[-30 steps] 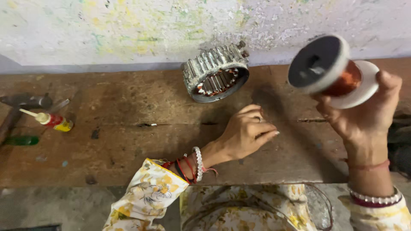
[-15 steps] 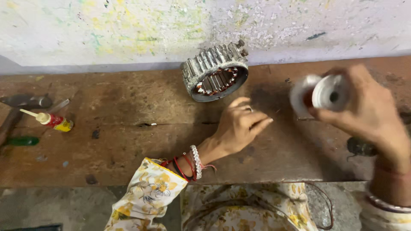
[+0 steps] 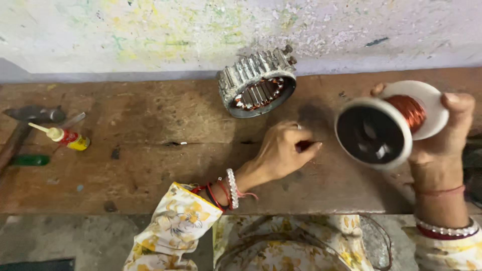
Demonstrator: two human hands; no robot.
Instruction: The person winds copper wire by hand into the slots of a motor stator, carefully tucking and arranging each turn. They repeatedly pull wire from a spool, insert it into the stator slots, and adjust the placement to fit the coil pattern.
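Note:
My right hand (image 3: 444,145) grips a white plastic spool of copper wire (image 3: 389,125) at the right, tilted so its dark hollow end faces me. My left hand (image 3: 281,153) rests on the wooden bench (image 3: 150,150) in the middle, fingers drawn together with the tips pressed to the wood. A small dark reddish spot shows under the fingertips; I cannot tell what it is. A grey metal motor stator (image 3: 256,83) with copper windings inside leans against the wall just beyond my left hand.
At the left of the bench lie a small yellow and red glue bottle (image 3: 65,137), a hammer (image 3: 30,120) and a green object (image 3: 30,160). A stained wall (image 3: 150,35) closes the back. The floor shows below the bench's front edge.
My right hand has lowered the spool and turned it so the dark end faces me. My left hand has shifted slightly and drawn its fingers together.

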